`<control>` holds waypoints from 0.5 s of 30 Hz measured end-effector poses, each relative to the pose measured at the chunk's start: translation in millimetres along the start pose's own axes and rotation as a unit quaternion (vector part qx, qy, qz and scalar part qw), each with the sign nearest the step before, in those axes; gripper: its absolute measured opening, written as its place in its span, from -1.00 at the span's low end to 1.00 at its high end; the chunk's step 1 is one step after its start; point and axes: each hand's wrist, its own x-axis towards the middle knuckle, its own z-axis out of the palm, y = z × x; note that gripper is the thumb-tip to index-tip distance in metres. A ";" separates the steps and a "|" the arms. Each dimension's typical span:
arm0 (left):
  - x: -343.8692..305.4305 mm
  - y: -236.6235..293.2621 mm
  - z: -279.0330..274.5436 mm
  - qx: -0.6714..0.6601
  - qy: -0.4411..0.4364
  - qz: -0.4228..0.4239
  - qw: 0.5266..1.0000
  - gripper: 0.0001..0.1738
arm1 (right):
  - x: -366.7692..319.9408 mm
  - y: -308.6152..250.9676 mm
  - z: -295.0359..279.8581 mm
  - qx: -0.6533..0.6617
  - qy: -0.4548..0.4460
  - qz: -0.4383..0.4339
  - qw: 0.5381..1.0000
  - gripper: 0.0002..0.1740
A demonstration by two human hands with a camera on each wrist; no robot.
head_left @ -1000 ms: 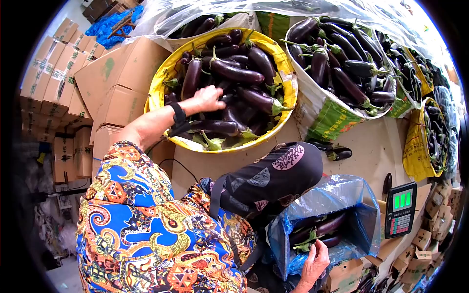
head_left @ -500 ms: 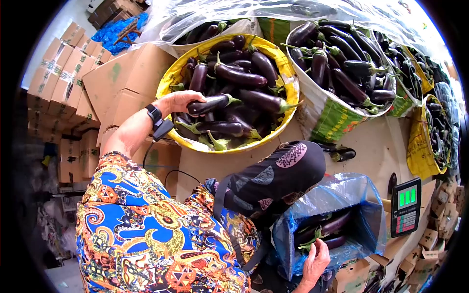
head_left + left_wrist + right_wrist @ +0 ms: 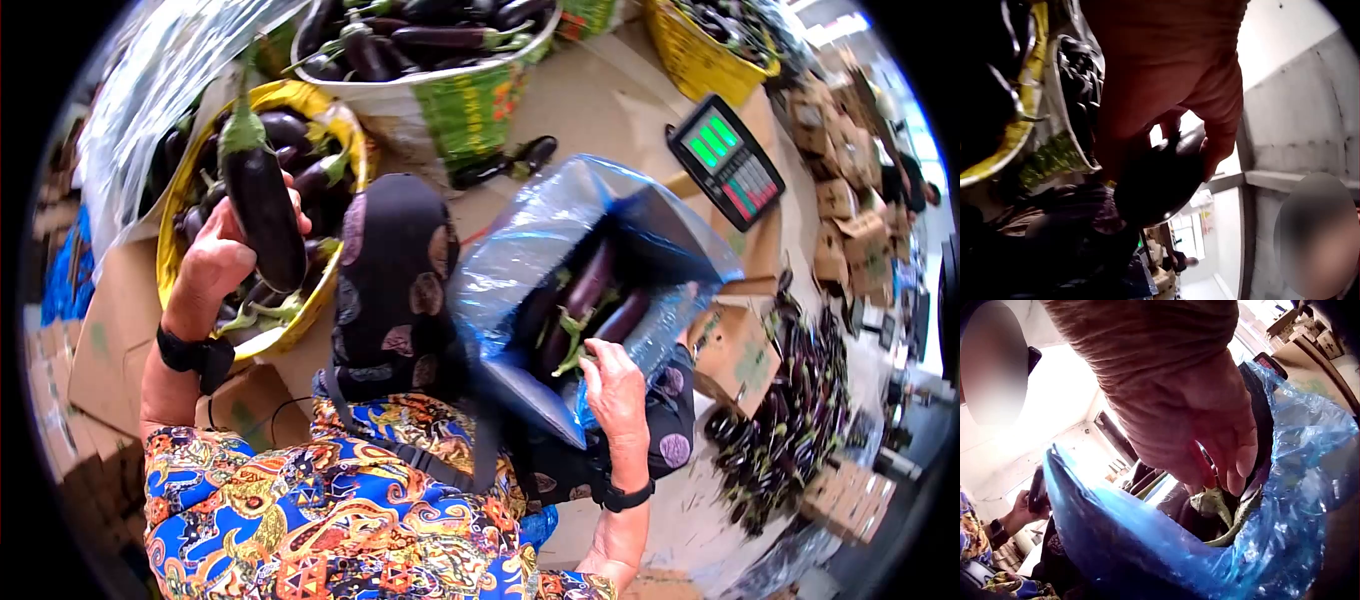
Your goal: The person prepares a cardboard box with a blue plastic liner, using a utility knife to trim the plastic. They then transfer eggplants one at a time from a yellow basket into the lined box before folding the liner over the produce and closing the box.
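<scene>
My left hand point(image 3: 222, 255) grips a dark purple eggplant point(image 3: 262, 195), held up over the yellow-lined basket point(image 3: 170, 262) with its green stem end upward. In the left wrist view, the fingers curl round that eggplant point(image 3: 1160, 187), which shows as a dark shape. At the blue plastic bag point(image 3: 520, 250), my right hand point(image 3: 617, 390) reaches in over the near edge. Its fingertips pinch the green stem end of an eggplant point(image 3: 590, 285) lying there among others. Close up in the right wrist view, thumb and fingers bend down around the pale green cap point(image 3: 1210, 503).
A digital scale display point(image 3: 728, 160) with green digits stands beyond the bag. A white-rimmed sack point(image 3: 420, 100) of eggplants stands at the back. Loose eggplants point(image 3: 790, 420) lie heaped on the floor at right, near an open carton point(image 3: 735, 355). Two eggplants point(image 3: 505, 165) lie beyond the knee.
My left hand has taken an eggplant from the yellow basket and lifted it, turning it stem up. The head view has swung to the right. My right hand stays at the bagged eggplants.
</scene>
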 end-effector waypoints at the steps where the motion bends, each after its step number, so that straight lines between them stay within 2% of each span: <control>1: 10.2 11.2 16.9 0.034 -0.015 0.015 0.999 0.00 | -5.0 0.4 -1.1 0.007 0.005 0.002 1.000 -0.72; 3: 27.7 20.6 39.4 0.083 -0.020 0.044 0.995 -0.08 | -14.6 0.5 -3.0 0.009 0.024 -0.001 1.000 -0.72; 4: 39.0 22.0 41.5 0.067 -0.075 0.068 0.993 -0.05 | -17.4 1.4 -4.5 0.015 0.026 0.010 0.999 -0.72; 7: 77.8 22.6 87.1 0.211 -0.194 0.246 0.926 -0.22 | -23.1 5.6 -8.6 0.035 0.039 0.025 0.998 -0.73; 8: 86.5 25.5 108.9 0.243 -0.216 0.240 0.915 -0.34 | -22.9 6.7 -10.5 0.037 0.042 0.027 0.998 -0.73; 9: 93.9 20.4 129.5 0.193 -0.241 0.196 0.931 -0.41 | -21.0 7.5 -12.0 0.040 0.045 0.028 0.998 -0.73; 10: 104.2 25.0 150.7 0.282 -0.286 0.254 0.880 -0.40 | -18.9 6.7 -12.9 0.059 0.067 0.019 0.996 -0.72; 12: 125.3 14.2 183.0 0.390 -0.337 0.277 0.811 -0.44 | -16.4 5.9 -15.9 0.055 0.079 0.013 0.995 -0.72; 13: 135.4 2.8 198.0 0.399 -0.370 0.274 0.793 -0.52 | -16.1 6.1 -16.5 0.051 0.085 0.010 0.995 -0.71; 15: 155.3 -21.7 226.6 0.446 -0.427 0.351 0.704 -0.53 | -16.6 8.4 -16.5 0.020 0.065 -0.014 0.998 -0.59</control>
